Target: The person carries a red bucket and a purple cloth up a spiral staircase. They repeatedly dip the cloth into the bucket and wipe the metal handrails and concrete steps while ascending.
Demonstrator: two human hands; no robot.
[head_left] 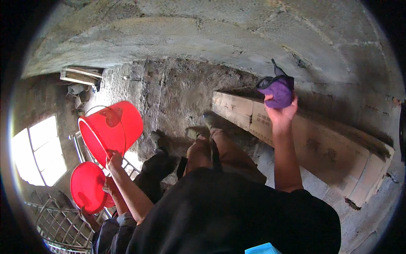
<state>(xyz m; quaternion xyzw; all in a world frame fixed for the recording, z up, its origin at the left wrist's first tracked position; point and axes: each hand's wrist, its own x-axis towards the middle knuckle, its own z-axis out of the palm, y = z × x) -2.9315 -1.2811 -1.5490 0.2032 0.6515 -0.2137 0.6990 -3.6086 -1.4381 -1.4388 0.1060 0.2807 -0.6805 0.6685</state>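
Observation:
My left hand [114, 160] grips the rim of a large red plastic bucket [131, 123], which is tipped on its side with its mouth towards the lower left and a thin wire handle across it. My right hand [283, 111] is raised at the right, closed around a purple cloth item [279, 92] with black edging and a dark strap sticking up; its exact kind is unclear. Just below the bucket, another person's hands [87, 216] hold a second red plastic vessel [87, 187].
A long cardboard carton [314, 144] bearing writing lies along the concrete wall [222, 41] at the right. Metal railings [63, 222] and a bright window [39, 150] are at the left. A co-worker's dark-trousered legs [158, 168] stand close to my left.

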